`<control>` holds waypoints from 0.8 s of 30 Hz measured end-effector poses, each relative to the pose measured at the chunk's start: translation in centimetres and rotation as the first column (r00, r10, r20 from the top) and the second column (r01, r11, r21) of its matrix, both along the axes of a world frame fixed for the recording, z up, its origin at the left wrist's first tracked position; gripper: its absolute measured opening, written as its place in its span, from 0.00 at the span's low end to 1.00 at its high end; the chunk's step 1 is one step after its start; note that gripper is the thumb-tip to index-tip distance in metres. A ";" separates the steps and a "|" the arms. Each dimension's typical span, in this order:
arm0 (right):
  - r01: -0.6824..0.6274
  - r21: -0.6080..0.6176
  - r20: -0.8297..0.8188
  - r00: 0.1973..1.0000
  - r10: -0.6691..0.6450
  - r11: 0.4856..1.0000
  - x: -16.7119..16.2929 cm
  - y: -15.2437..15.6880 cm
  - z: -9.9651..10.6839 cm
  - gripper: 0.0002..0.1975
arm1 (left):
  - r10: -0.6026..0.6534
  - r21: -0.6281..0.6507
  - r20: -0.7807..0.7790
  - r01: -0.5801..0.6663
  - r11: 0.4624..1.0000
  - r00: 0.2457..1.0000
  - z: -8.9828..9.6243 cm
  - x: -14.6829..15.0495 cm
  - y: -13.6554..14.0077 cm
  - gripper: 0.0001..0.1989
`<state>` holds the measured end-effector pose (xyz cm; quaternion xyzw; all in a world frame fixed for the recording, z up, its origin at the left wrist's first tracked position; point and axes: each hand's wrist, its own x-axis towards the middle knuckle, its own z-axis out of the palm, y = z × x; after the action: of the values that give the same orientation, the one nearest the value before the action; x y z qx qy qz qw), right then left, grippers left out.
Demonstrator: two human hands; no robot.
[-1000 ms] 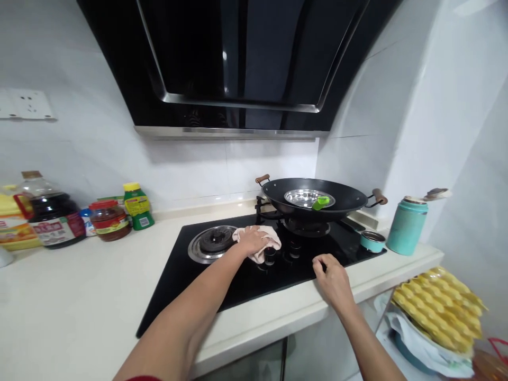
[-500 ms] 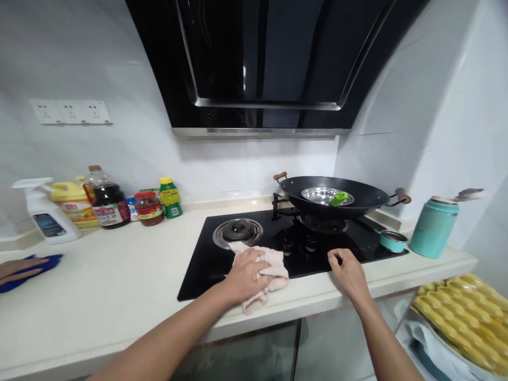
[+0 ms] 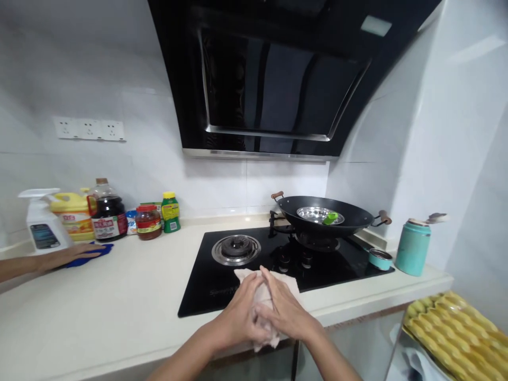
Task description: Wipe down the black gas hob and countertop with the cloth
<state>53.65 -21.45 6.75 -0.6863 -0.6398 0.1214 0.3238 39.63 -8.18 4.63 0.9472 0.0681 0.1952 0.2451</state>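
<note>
My left hand (image 3: 242,309) and my right hand (image 3: 288,309) are close together at the front edge of the counter. A pale pink cloth (image 3: 263,297) is gathered between them, with the fingers of both hands closed round it. Part of the cloth hangs over the counter edge and part spreads toward the black gas stove (image 3: 206,286). Just beyond the hands are the stove's left burner (image 3: 237,248) and its control knobs (image 3: 284,262).
A black wok (image 3: 353,217) holds a steel dish (image 3: 307,212) with a green grip. At right stand a teal flask (image 3: 413,248), a teal cup (image 3: 380,259) and yellow egg trays (image 3: 456,328). Bottles and a spray bottle (image 3: 46,225) line the left wall. Another person's hand (image 3: 65,257) presses a blue cloth (image 3: 89,255).
My right hand has moved left from the stove's front edge to the pink cloth, now bunched between both hands. The other person's hand has slid the blue cloth right, toward the bottles.
</note>
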 end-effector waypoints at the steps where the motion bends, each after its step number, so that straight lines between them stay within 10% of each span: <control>1: 0.018 -0.023 0.034 0.999 -0.017 1.000 0.2 0.0 -0.1 0.48 | 0.035 0.011 -0.031 -0.035 0.999 0.999 -0.2 -1.3 0.8 0.63; 8: 0.185 0.170 0.224 0.949 -0.220 0.968 2.1 -1.7 -1.0 0.25 | 0.309 0.240 -0.087 -0.282 0.929 0.947 0.4 -9.6 5.4 0.27; 14: 0.470 0.209 -0.064 0.882 -0.467 0.858 8.0 -7.8 -2.2 0.19 | 0.451 0.238 0.062 -0.452 0.860 0.891 -1.2 -13.7 9.0 0.24; 20: 0.793 0.199 -0.385 0.604 -0.698 0.576 14.7 -11.6 -1.5 0.22 | 0.429 0.242 0.069 -0.432 0.869 0.901 -2.6 -14.1 8.7 0.25; 24: 0.753 0.260 -0.187 0.653 -0.734 0.604 18.8 -8.0 -0.2 0.24 | 0.442 0.230 0.049 -0.441 0.868 0.896 -2.2 -14.0 8.0 0.25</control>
<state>72.46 -29.43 6.55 -0.8246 -0.2974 -0.1069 0.4692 25.62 -0.23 2.45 0.9293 0.2598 0.2501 0.0799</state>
